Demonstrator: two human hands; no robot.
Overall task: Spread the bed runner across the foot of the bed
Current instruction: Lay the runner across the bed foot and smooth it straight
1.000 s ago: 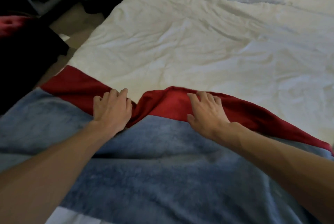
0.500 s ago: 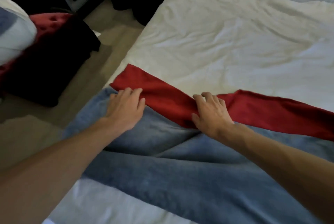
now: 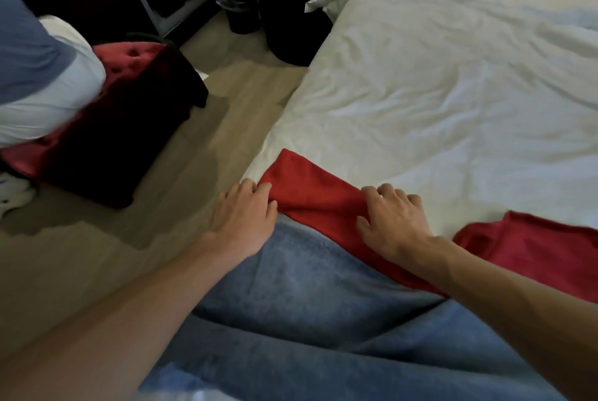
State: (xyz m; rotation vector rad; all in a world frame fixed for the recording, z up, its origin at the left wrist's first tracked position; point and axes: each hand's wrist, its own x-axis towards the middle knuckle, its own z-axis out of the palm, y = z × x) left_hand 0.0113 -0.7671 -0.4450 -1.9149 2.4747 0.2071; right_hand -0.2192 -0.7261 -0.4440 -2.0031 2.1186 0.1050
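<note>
The bed runner (image 3: 310, 310) is blue plush with a red band (image 3: 310, 193) along its far side. It lies across the near end of the white bed (image 3: 453, 93). My left hand (image 3: 246, 216) rests flat at the runner's left end by the bed's edge, fingertips touching the red band. My right hand (image 3: 393, 222) presses on the red band with fingers slightly bent and apart. To the right of that hand the band dips out of sight, and more of the red band (image 3: 530, 245) shows further right. Folds run through the blue part near me.
Left of the bed is wooden floor (image 3: 200, 174). A dark and red upholstered stool (image 3: 129, 128) carries white and blue bedding (image 3: 42, 77). A black bin (image 3: 241, 5) and a dark cabinet (image 3: 288, 12) stand near the bed's far left corner.
Both hands have slid left along the red band to the bed's left edge. The view has swung left, showing floor and stool. The band now dips right of my right hand.
</note>
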